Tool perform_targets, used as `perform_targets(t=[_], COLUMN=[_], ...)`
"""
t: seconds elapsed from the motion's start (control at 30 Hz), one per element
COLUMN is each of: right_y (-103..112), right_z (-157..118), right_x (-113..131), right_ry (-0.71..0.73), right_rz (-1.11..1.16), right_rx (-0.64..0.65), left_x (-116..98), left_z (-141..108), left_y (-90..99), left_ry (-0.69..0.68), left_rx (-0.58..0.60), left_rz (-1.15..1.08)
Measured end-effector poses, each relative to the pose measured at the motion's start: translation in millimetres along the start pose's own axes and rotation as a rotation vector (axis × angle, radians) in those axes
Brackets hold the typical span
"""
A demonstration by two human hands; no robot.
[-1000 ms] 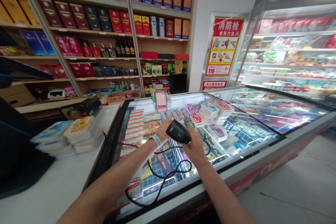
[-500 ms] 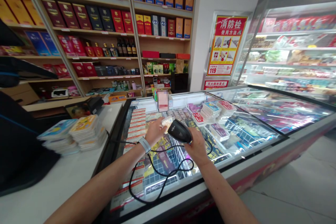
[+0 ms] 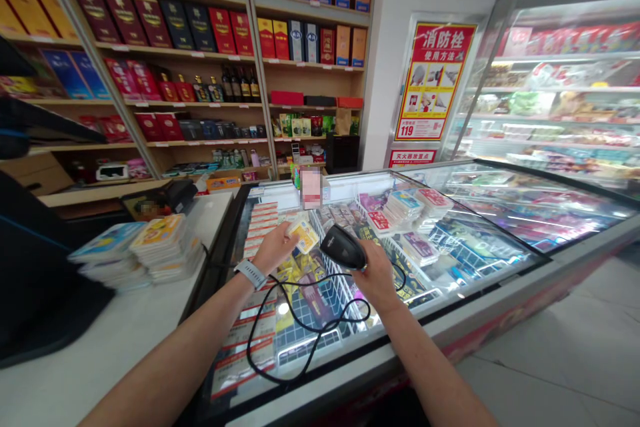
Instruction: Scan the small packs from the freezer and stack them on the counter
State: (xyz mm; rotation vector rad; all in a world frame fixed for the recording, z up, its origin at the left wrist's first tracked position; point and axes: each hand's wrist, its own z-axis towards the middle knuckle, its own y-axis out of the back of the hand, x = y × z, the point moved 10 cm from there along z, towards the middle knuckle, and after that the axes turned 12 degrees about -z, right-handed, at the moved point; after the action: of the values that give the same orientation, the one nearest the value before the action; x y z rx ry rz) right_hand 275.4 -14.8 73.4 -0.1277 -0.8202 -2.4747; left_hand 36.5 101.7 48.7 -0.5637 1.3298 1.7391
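My left hand pinches a small flat white-and-yellow package by its near left edge, above the glass top of a chest freezer. Wrapped round the handle of a black barcode scanner is my right hand. The scanner head points left toward the package, with a small gap between them. A black cable runs from the scanner and lies in loops on the glass. Flat packages are stacked on the counter to the left, one pile yellow-topped and one blue-topped.
The freezer stretches right, with more stacked packs on its glass. A pink-and-white card stand is at its back edge. The white counter and a dark monitor are left. Shelves of boxes line the wall.
My left hand has drawn back to the left with the package, opening a gap from the scanner. The package's yellow face now shows. My right hand with the scanner has hardly moved.
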Motion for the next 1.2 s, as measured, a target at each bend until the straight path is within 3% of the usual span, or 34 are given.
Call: perform_targets(t=[0.23, 0.4, 0.57, 1.0, 1.2], right_y=[3, 4, 5, 2, 3], right_z=[1, 2, 2, 1, 1], right_x=[4, 4, 4, -1, 1], right_ry=[0.012, -0.002, -0.002, -0.015, -0.004], right_rz=[0.009, 0.013, 0.006, 0.024, 0.016], right_rx=[-0.002, 0.012, 0.006, -0.004, -0.008], left_x=[-14, -5, -4, -3, -12], left_z=[0, 3, 4, 0, 4], left_y=[-0.5, 0.3, 6.5, 7.6, 16.4], left_ry=[-0.059, -0.008, -0.044, 0.088, -0.002], left_rx=[0.04, 0.051, 0.034, 0.04, 0.085], left_rz=[0.092, 0.009, -0.002, -0.168, 0.055])
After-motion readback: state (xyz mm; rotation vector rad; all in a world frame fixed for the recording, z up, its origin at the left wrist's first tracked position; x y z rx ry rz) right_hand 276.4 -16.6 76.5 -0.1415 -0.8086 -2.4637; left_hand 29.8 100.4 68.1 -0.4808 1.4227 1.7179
